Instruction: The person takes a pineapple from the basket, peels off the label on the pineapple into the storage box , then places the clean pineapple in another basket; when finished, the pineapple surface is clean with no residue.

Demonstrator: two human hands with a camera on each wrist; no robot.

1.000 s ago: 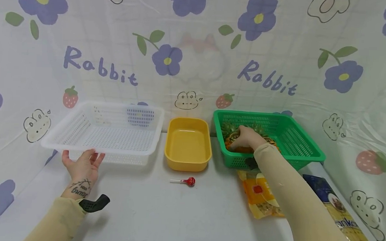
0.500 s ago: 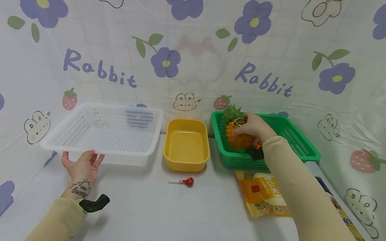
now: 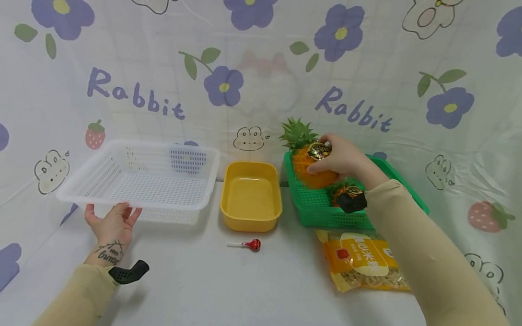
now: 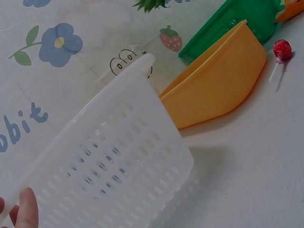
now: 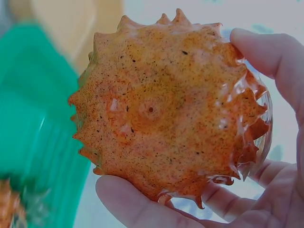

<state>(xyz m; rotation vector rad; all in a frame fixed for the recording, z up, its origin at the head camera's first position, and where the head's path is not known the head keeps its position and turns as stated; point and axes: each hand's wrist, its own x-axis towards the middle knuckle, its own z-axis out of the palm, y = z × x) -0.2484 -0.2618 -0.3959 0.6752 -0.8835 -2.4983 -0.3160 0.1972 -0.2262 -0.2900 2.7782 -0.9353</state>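
Note:
My right hand (image 3: pixel 345 158) grips a small orange pineapple (image 3: pixel 306 169) with a green crown and a black and gold label, lifted over the left side of the green basket (image 3: pixel 323 220). The right wrist view shows its spiky, speckled underside, with the thumb and fingers around its edge. A second pineapple (image 3: pixel 335 194) lies in the green basket, partly behind the wrist. At the left, my left hand (image 3: pixel 112 227) holds the front rim of a white perforated basket (image 3: pixel 203 199), its fingers at the edge; nothing lies inside that basket.
A yellow tub (image 3: pixel 250 220) stands between the two baskets. A red lollipop (image 3: pixel 254 245) lies in front of it. A yellow and orange food packet (image 3: pixel 361 262) lies before the green basket, partly under the right forearm. A printed curtain (image 3: pixel 265 48) hangs behind.
The right hand has lifted the pineapple up and slightly left out of the green basket, baring the second one. The left hand stays at the white basket's rim.

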